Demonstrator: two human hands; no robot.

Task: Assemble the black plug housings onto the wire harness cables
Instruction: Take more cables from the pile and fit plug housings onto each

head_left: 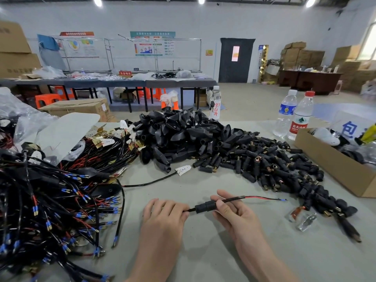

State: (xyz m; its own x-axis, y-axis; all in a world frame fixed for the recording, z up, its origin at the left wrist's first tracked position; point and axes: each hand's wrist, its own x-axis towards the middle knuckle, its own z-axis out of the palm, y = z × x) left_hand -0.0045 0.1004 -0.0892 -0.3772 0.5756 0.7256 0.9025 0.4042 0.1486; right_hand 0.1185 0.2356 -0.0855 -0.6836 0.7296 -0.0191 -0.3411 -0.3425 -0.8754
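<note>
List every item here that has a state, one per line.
Left hand, pinches the thin black cable.
Right hand, holds the black cylindrical plug housing.
Plug housing, threaded on the cable.
Clear blue-labelled plastic bottle, upright, capped.
Clear red-capped plastic bottle, upright, closed.
Brown cardboard box, open-topped.

**Factory assembly hall.** Bulk heaps of black plug housings (183,135) and wire harness cables (50,200) cover the grey worktable (203,251). Behind stand long benches (122,82) with orange stools (46,99) beneath, stacked cardboard cartons (301,55), wall notice boards (152,45), and lamps (201,0) under roof trusses (254,0).
</note>
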